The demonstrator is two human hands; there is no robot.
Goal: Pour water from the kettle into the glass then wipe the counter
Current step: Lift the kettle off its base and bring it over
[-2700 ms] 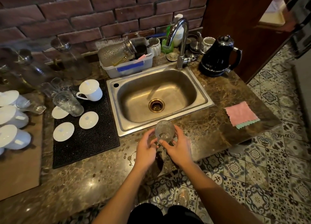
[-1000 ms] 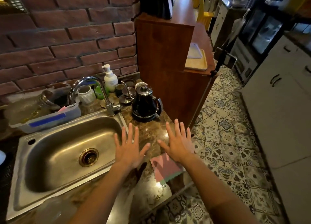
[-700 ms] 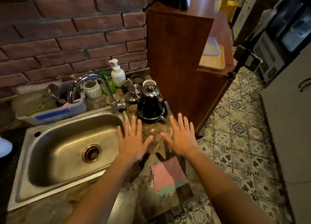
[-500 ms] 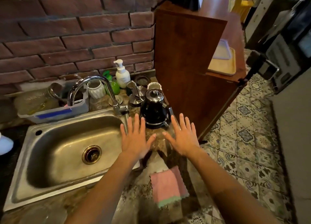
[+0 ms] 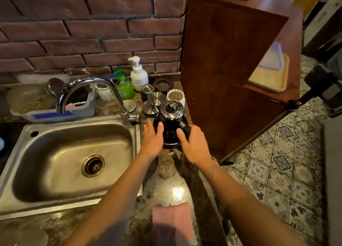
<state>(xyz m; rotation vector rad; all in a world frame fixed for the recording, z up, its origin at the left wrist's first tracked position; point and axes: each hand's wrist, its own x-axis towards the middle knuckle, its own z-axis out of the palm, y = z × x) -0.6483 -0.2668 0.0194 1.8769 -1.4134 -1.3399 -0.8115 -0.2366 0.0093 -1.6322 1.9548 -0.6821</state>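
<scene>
Standing at the bench's back right corner beside the sink (image 5: 74, 153): kettle (image 5: 171, 123). Left hand (image 5: 151, 144) and right hand (image 5: 194, 146) flank it, fingers spread, grip released, likely poised to lift.

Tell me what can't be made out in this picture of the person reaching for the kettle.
Head view, the only one:
- Glass: out of frame, so its place and fill cannot be told.
- Kettle: its lower sides are covered by the left hand and right hand; whether either grips it is unclear. Its water level is hidden by the lid.
- Cloth: blurred, partly cut by the bottom edge.
- Soap bottle: label too small to read.
</scene>
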